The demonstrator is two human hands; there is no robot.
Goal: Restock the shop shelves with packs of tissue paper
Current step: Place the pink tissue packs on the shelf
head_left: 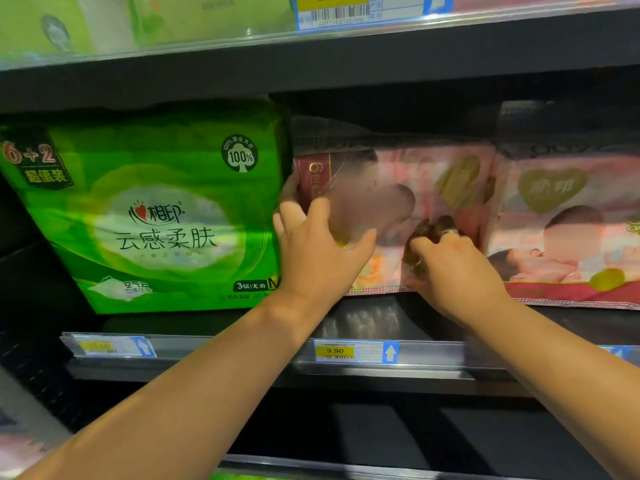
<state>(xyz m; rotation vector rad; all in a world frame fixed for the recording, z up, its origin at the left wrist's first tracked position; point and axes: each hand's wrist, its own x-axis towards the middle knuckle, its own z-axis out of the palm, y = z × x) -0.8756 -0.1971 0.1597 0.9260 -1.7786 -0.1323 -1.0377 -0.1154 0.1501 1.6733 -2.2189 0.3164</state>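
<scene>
A pink tissue pack (419, 178) stands upright on the middle shelf (242, 355), between a large green tissue pack (156, 220) and a second pink pack (568, 216). My left hand (318, 251) holds its left side, with fingers round the edge next to the green pack and the thumb on the front. My right hand (457, 275), which wears a ring, has its fingers curled against the lower right of the pack's front. They pinch at the wrapper, where something brown and crumpled shows.
The shelf above (485, 39) hangs low over the packs and carries pale green packs (104, 22). A 9.90 price tag (349, 351) sits on the shelf rail below my hands. Dark shelf space lies left of the green pack and on the level below.
</scene>
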